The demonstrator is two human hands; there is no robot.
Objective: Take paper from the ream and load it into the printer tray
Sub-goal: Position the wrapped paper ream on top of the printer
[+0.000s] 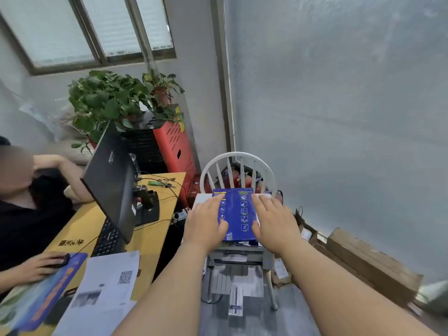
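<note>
Room: grey wall, white chair [238,166] by a yellow desk [155,229]
Ream [236,213]: blue, flat atop printer [240,267] on chair
Left hand [206,223]: fingers spread, flat on ream
Right hand [275,220]: same, right edge

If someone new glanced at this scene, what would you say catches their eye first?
Probably the bright blue paper ream at centre, with the left hand and right hand laid flat on it, above the grey printer on a white chair. Next, the leafy plants over a red case, upper left.
</note>
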